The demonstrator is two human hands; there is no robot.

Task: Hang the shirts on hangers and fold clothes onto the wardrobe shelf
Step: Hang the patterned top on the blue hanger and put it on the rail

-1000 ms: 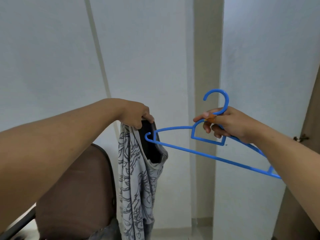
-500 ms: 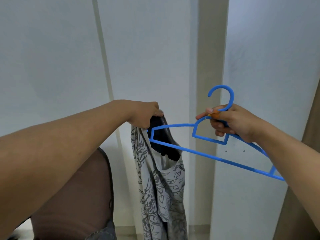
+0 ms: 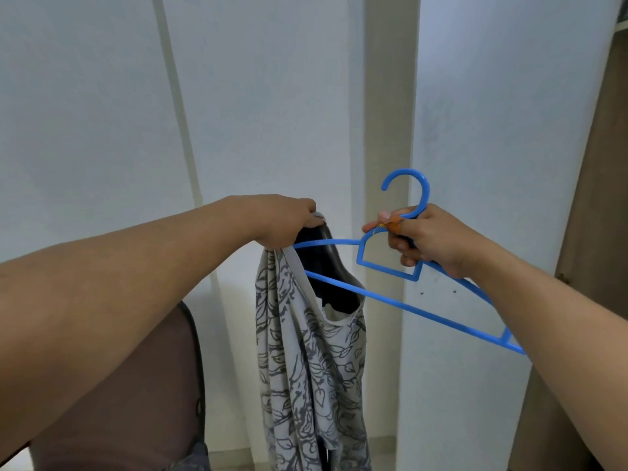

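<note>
We cannot see the hanger's [image 3: 390, 297] left tip inside the shirt [image 3: 306, 351], gripped by our left hand [image 3: 282, 222]; our right hand [image 3: 424, 243] grips the hanger's neck.

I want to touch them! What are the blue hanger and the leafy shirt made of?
The hanger looks like plastic: one even bright blue, smooth, slightly shiny, with thin moulded bars. The shirt looks like soft, thin cloth, maybe cotton or a blend: it droops in loose folds from the left hand, matte grey with a darker leaf print. The exact fibre can't be told.
</note>
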